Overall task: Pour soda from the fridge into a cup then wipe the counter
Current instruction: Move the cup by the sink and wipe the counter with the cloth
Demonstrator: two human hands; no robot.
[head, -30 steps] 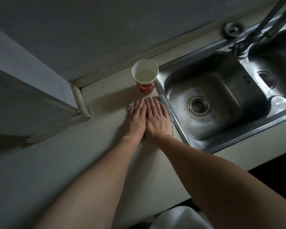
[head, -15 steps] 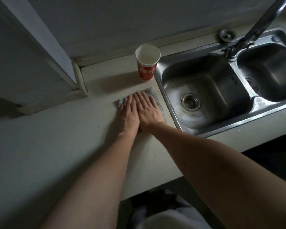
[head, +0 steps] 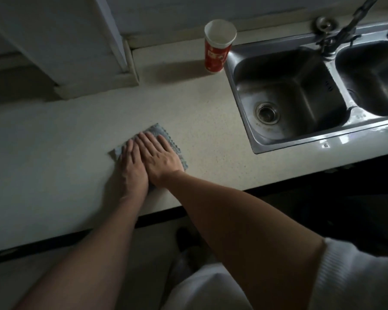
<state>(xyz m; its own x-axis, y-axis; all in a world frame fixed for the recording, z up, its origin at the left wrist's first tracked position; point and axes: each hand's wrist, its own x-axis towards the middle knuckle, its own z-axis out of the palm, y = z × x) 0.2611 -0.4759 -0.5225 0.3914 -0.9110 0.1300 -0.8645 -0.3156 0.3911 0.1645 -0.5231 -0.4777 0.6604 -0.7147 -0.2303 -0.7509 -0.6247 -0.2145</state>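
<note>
on counter [head: 211,130], l hand [head: 131,167] & r hand [head: 162,156] press flat on cloth [head: 158,130].

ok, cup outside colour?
Red with small white markings, white rim and inside: the cup, head view, the only one.

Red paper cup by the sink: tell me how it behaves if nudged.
The cup is tall with a narrow base, so it would probably tip rather than slide. It looks like thin paper, likely light and crushable. Its fill is unclear, so spilling is possible.
</note>
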